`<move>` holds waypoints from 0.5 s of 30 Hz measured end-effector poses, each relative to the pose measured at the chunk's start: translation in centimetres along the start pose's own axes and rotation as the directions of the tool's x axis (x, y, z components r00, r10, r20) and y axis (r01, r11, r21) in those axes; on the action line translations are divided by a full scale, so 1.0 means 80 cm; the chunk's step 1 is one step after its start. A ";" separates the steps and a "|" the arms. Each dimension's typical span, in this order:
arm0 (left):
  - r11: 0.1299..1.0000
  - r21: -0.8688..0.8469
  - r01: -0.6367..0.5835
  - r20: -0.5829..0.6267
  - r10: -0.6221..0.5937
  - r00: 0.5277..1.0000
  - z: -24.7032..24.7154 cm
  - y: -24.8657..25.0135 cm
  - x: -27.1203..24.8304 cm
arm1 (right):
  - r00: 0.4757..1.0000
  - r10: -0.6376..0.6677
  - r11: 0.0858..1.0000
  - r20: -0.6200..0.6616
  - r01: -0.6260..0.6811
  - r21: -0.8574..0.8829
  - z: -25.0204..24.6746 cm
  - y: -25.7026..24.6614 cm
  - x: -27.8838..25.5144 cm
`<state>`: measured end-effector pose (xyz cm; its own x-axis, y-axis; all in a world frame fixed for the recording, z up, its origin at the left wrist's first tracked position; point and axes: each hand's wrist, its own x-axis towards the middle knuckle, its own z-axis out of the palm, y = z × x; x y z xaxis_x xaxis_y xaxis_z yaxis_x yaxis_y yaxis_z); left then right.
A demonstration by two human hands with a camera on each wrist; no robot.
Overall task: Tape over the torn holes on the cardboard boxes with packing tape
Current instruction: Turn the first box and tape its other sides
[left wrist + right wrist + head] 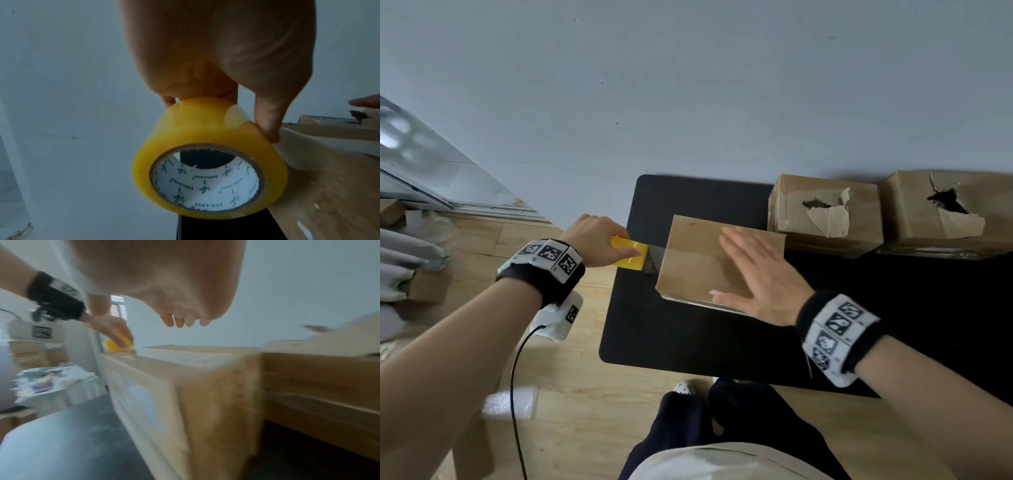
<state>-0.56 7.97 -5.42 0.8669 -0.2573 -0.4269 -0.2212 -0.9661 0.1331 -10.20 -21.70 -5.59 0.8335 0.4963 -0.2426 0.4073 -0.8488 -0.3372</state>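
**Taping the near box: tape roll at left, flat palm at right**

At far left, wooden floor (571, 394) beside the black tabletop (688, 342), with a black cable (514, 394) hanging from the left wrist camera. Next, left hand (595, 241) just off the tabletop's left edge, fingers and thumb curled round the yellow tape roll (629, 254); in the left wrist view, same roll (209, 180) held from above, core printed with a leaf pattern, thumb tip (271, 129) against its right rim. From the roll, a clear strip of tape (654, 262) stretched rightward to the left edge of the near cardboard box (695, 260) and laid along its top. Near box standing on the tabletop, closest to the person. Right hand (760, 277) spread flat over the right half of that box's top, fingers straight and slightly apart, gripping nothing; contact with the cardboard not clear from the blurred right wrist view. Farther right and against the wall, middle box (825, 212) with a ragged torn hole (822, 205) uncovered. At far right, just beside it, last box (941, 212) with a larger torn hole (948, 202), likewise untaped
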 end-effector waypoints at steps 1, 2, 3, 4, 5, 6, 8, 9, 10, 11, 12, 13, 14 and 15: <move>1.000 -0.018 0.000 0.001 0.000 1.000 0.000 0.000 0.001 | 0.999 -0.044 0.999 0.008 0.044 -0.028 0.006 -0.017 0.012; 1.000 -0.027 0.001 0.007 0.000 1.000 0.001 0.000 0.001 | 0.997 -0.081 0.996 0.018 0.082 -0.045 0.014 -0.032 0.024; 1.000 -0.031 -0.002 0.007 0.003 1.000 0.001 0.001 0.001 | 0.994 -0.107 0.992 0.026 0.109 -0.061 0.024 -0.044 0.035; 0.999 -0.037 -0.002 0.009 0.002 1.000 0.002 0.000 0.001 | 0.992 -0.125 0.988 0.025 0.127 -0.083 0.035 -0.053 0.045; 0.999 -0.045 -0.003 0.009 0.003 1.000 0.003 -0.001 0.002 | 0.991 -0.134 0.985 0.024 0.135 -0.106 0.045 -0.058 0.052; 0.998 -0.057 0.000 0.015 0.001 1.000 0.005 -0.003 0.002 | 0.991 -0.131 0.983 0.026 0.133 -0.125 0.054 -0.060 0.055; 0.998 -0.071 0.003 0.011 -0.003 1.000 0.006 -0.006 0.001 | 0.993 -0.119 0.980 0.019 0.121 -0.159 0.066 -0.057 0.058; 0.997 -0.072 0.006 0.013 -0.005 1.000 0.007 -0.008 0.000 | 0.993 -0.115 0.979 0.011 0.115 -0.169 0.069 -0.053 0.056; 0.998 -0.069 0.006 0.015 -0.005 1.000 0.007 -0.010 -0.001 | 0.994 -0.109 0.979 0.003 0.107 -0.175 0.071 -0.049 0.053; 0.998 -0.063 0.003 0.017 -0.002 1.000 0.008 -0.010 -0.002 | 0.995 -0.097 0.979 -0.002 0.095 -0.180 0.071 -0.045 0.048; 0.998 -0.061 -0.001 0.020 0.002 1.000 0.008 -0.010 -0.002 | 0.997 -0.081 0.980 -0.004 0.079 -0.182 0.070 -0.039 0.041; 0.998 -0.061 -0.009 0.020 0.010 1.000 0.008 -0.010 -0.003 | 0.998 -0.061 0.982 -0.002 0.060 -0.181 0.069 -0.032 0.033; 0.998 -0.063 -0.014 0.019 0.015 1.000 0.009 -0.010 -0.003 | 0.999 -0.041 0.983 -0.003 0.039 -0.180 0.068 -0.024 0.024; 0.998 -0.064 -0.020 0.014 0.021 1.000 0.009 -0.010 -0.002 | 1.000 -0.015 0.983 -0.004 0.014 -0.182 0.068 -0.016 0.013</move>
<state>-0.87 8.79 -6.11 0.8560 -0.2775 -0.4362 -0.2094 -0.9575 0.1983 -11.85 -19.11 -10.35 0.8287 0.5083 -0.2343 0.4800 -0.8608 -0.1693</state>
